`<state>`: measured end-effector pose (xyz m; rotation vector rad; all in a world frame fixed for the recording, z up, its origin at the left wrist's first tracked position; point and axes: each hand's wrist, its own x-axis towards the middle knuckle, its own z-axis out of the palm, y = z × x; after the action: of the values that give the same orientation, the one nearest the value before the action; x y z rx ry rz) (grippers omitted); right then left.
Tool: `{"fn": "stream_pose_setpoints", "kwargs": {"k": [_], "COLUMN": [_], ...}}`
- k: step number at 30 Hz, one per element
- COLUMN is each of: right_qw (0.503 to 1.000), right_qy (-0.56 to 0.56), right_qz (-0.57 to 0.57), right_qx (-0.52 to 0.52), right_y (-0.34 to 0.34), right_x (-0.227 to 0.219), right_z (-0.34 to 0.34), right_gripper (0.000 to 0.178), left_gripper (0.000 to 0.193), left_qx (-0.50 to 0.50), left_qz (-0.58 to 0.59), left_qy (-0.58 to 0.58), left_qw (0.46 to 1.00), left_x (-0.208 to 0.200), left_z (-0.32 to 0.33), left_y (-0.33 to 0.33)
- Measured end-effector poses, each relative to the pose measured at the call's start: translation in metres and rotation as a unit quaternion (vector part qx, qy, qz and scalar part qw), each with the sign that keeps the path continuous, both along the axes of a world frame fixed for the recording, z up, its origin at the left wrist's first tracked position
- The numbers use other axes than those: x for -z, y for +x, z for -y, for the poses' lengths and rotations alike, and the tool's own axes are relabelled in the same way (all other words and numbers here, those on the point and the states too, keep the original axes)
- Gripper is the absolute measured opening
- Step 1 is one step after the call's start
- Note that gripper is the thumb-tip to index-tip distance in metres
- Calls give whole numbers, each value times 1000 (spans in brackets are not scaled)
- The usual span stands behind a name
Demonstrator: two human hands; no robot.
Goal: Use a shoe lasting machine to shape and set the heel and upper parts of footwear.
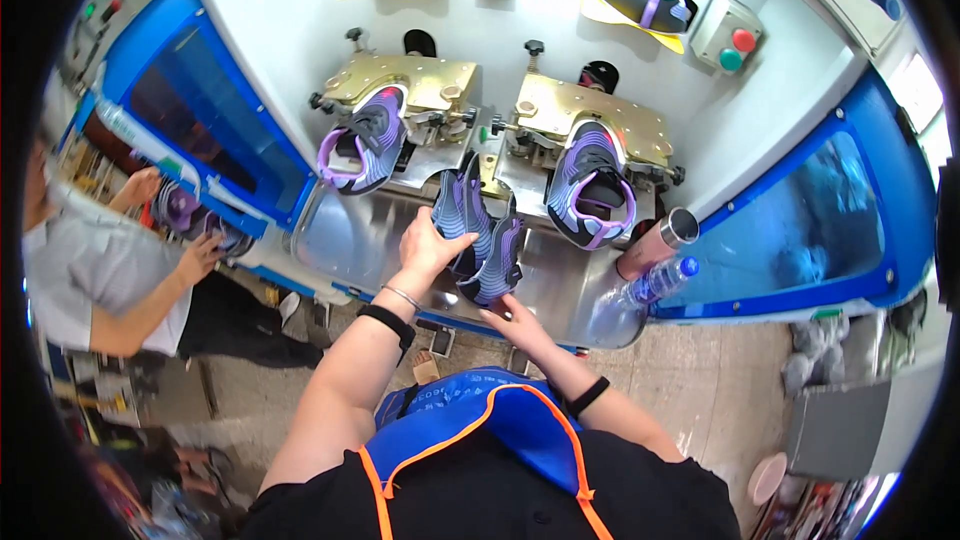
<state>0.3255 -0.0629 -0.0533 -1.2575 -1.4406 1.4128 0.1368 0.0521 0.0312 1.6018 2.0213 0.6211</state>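
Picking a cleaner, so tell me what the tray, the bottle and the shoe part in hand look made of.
Tray: metal, probably stainless steel; silvery, with bright reflections.
Bottle: likely clear plastic, glossy; see-through walls catch highlights.
Shoe part: seemingly fabric or synthetic, mostly matte; little shine shows, and whether its stripes are woven or printed can't be told.

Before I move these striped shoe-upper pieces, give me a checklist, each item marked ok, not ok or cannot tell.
1. Left hand gripping the striped shoe-upper pieces: ok, thumb on top.
2. Right hand supporting their near end: cannot tell; fingers are at it.
3. Left fixture free: not ok, a laced sneaker upper sits there.
4. Right fixture free: not ok, another sneaker upper sits there.
5. Tray's right end clear: not ok, pink tumbler and water bottle stand there.
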Motion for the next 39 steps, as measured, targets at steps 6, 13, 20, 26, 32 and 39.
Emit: {"fn": "stream_pose_setpoints", "kwargs": {"k": [6, 13, 20, 26, 32, 39], "right_qw": [991, 962, 939, 990, 975, 962], "right_qy": [-39, -97, -152, -89, -179, -235], "right_qz": [-86, -154, -226, -7, -5, -45], "right_qx": [99, 203, 211, 110, 132, 128], "right_y": [-52, -17, -42, -49, -41, 7], "right_x": [14, -10, -17, -18, -24, -33], "right_z": [-12, 14, 4, 7, -8, -19], "right_gripper": [45, 38, 40, 50, 36, 38], "left_gripper": [39, 33, 25, 30, 28, 62], "left_qx": [181, 217, 13, 113, 103, 277], "left_qz": [291, 327, 465, 240, 284, 117], "left_qy": [-42, -113, 19, 79, 60, -53], "left_qw": [939, 913, 885, 961, 951, 952], "left_x": [22, 23, 51, 43, 46, 13], "left_z": [-19, 9, -16, 12, 9, 33], "left_y": [-49, -80, -82, -55, -58, -77]}}
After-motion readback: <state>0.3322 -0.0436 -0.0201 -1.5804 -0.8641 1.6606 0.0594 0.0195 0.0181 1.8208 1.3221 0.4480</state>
